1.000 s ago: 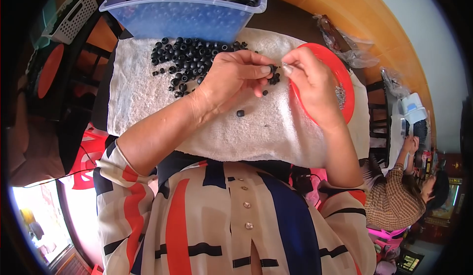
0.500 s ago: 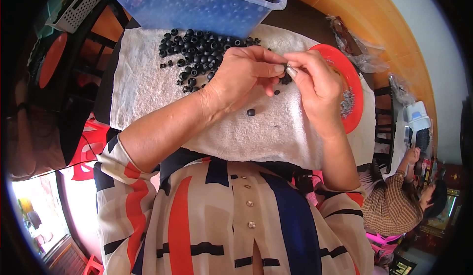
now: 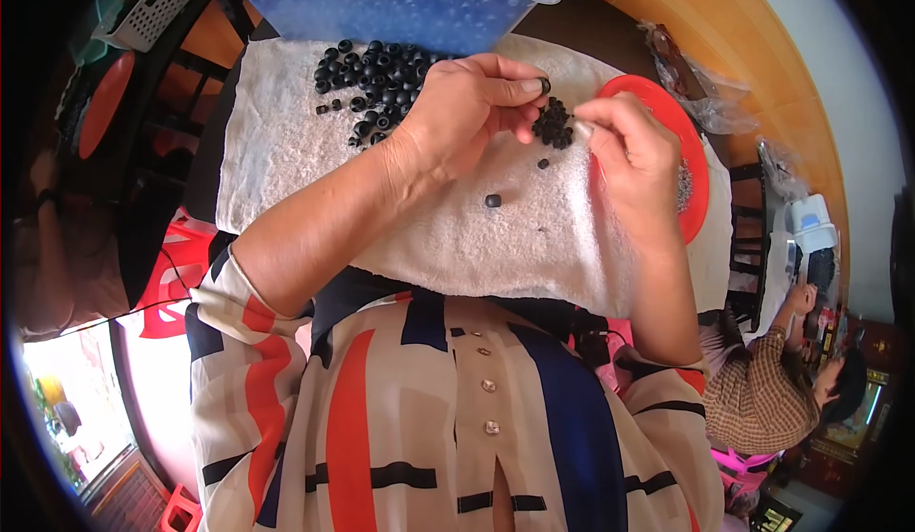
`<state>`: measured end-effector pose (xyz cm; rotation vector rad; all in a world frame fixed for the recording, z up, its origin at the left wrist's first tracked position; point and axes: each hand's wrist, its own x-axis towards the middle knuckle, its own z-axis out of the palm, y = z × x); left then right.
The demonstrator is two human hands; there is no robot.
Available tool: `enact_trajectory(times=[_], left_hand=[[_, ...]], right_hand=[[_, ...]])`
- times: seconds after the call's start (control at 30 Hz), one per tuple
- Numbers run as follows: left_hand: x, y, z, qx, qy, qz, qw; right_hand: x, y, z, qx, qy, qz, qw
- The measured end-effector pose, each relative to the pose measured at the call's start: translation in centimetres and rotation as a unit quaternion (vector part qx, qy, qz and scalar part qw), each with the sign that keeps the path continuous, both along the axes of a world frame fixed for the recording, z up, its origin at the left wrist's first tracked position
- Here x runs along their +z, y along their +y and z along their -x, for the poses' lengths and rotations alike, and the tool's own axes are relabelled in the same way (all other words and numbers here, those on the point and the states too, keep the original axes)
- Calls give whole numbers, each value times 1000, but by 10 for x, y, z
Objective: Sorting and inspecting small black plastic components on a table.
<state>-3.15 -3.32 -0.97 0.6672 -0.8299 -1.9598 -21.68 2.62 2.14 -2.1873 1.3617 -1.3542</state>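
White towelling (image 3: 448, 246) fills mid-frame. At upper centre, the hands sit apart: the left hand (image 3: 464, 105) angles rightward, thumb and forefinger clamped on a black bead (image 3: 544, 85); the right hand (image 3: 637, 155) curls inward by the red plate (image 3: 699, 189), its grip too small to tell.

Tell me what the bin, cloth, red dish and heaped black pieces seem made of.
Bin: probably plastic, smooth and semi-clear; its contents show hazily through the bluish wall.
Cloth: likely terry fabric, matte; its surface looks fuzzy.
Red dish: probably plastic, smooth; evenly coloured.
Black pieces: plastic or rubber, can't tell which; satin, with soft highlights.
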Motion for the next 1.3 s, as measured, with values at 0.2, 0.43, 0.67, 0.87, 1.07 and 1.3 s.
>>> enact_trajectory(times=[0.2,0.43,0.67,0.87,1.07,1.3], left_hand=[[-2,-2,-4,-30,-12,21,999],[-4,-2,-3,-33,3,10,999],[-7,-3,-1,-24,17,5,1000],[-4,-3,-7,-6,16,11,1000],[-2,-3,-6,-9,-15,5,1000],[-1,-1,-6,-15,-6,9,1000]], right_hand=[[-2,17,-12,-11,355,-19,935],[-9,14,-13,-2,371,-38,928],[-16,14,-21,43,248,-21,968],[-16,10,-18,21,341,-28,939],[-12,11,-20,35,336,-54,940],[-5,15,-15,58,384,-63,919]])
